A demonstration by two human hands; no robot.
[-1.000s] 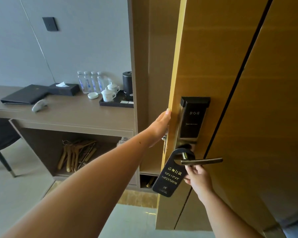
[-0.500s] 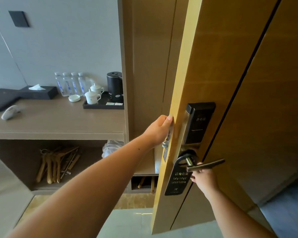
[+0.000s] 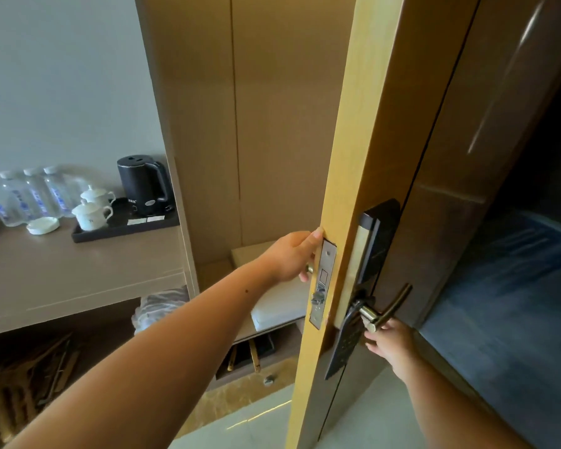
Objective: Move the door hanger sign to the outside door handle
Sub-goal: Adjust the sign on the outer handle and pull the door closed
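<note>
Sign: the dark sign (image 3: 342,346) hangs by its hole on the outside handle (image 3: 387,306), down the door's outer face, tilted with its foot toward 7 o'clock; pale print on it, too blurred to read.
Right hand: the right hand (image 3: 389,343) is at 4 o'clock of the sign, just under the handle, fingers touching the sign's edge; grip narrow, whether it pinches the sign I cannot tell.
Left hand: the left hand (image 3: 292,256) is at 10 o'clock of the sign, its grip closed around the door's edge just above the latch plate (image 3: 321,283).
Lock: a black lock panel (image 3: 378,241) sits at 12 o'clock of the handle.
Door: the door (image 3: 363,131) stands open, edge toward the camera, between the two hands.
In the way: the door's edge hides the sign's left side.
Beyond the door: blue carpet (image 3: 512,303) at 3 o'clock.
Surface: a brown surface (image 3: 78,270) at 9 o'clock, well apart from the door.
Tray: a dark tray (image 3: 88,236) on the surface holds a black kettle (image 3: 143,186) and two white lidded cups (image 3: 91,210).
Beside the tray: four water bottles (image 3: 23,196) in a row by the wall, and a white dish (image 3: 42,225) just left of the tray.
Under the surface: wooden hangers (image 3: 30,377) on the shelf.
Niche: a white folded item (image 3: 279,306) behind the left wrist.
</note>
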